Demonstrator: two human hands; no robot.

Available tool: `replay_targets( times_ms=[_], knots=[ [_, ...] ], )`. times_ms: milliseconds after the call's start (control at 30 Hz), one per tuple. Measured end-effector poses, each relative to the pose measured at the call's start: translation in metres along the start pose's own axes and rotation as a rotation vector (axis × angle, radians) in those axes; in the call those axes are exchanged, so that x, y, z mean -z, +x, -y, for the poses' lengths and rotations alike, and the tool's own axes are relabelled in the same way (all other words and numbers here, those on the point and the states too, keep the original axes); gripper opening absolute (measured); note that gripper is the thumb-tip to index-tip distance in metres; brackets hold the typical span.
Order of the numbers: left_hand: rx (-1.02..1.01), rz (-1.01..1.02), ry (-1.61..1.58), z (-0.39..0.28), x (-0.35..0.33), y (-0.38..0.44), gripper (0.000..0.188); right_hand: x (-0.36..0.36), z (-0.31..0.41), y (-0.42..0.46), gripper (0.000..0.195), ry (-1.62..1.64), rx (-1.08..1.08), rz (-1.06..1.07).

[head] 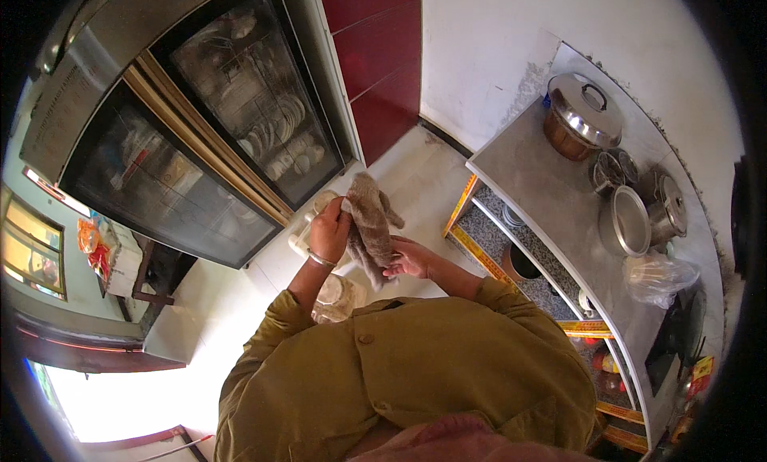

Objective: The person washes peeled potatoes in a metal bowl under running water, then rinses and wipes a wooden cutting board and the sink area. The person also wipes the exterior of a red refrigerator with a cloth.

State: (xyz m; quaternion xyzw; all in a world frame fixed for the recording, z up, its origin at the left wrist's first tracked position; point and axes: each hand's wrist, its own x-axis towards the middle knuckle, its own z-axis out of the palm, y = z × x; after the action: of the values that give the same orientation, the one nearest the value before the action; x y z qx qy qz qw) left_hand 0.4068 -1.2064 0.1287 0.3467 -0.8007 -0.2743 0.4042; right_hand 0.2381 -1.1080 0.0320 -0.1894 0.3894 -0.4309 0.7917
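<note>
A grey-brown cloth point(367, 222) hangs bunched in front of my chest, above the tiled floor. My left hand point(329, 229), with a bangle at the wrist, pinches its upper left side between thumb and fingers. Against the cloth's lower right edge lies my right hand point(410, 258), palm partly up and fingers bent at the fabric. Whether those fingers grip it or only touch it is hard to tell. Behind and below my left hand, pale plastic containers point(299, 241) stand on the floor, partly hidden. A clear jar point(339, 296) shows just beyond my shirt front.
To the left stands a glass-doored dish cabinet point(251, 102) holding plates and bowls. A grey counter point(539, 168) on the right carries a lidded steel pot point(584, 114), a metal basin point(626, 222) and a plastic bag point(659, 277). Open shelves point(479, 246) edged with yellow tape lie beneath it.
</note>
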Motion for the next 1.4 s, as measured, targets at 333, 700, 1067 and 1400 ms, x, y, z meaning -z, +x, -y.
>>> replay_targets(
  times_ms=[333,700,1067,1400],
  knots=[
    [0.253,0.082,-0.023,0.01,-0.017,0.054,0.024,-0.005,0.067,0.019,0.051,0.276,0.203,0.225],
    [0.322,0.149,0.206,0.044,-0.057,0.229,0.031,0.076,0.268,0.047,0.035,-0.531,0.36,-0.187],
    [0.142,0.455,0.713,0.069,-0.02,0.299,0.041,0.174,0.386,0.074,0.027,-0.127,0.726,-0.38],
    [0.382,0.067,-1.58,0.095,-0.207,0.367,0.045,0.124,0.476,0.152,0.051,-0.772,1.017,-0.518]
  ],
)
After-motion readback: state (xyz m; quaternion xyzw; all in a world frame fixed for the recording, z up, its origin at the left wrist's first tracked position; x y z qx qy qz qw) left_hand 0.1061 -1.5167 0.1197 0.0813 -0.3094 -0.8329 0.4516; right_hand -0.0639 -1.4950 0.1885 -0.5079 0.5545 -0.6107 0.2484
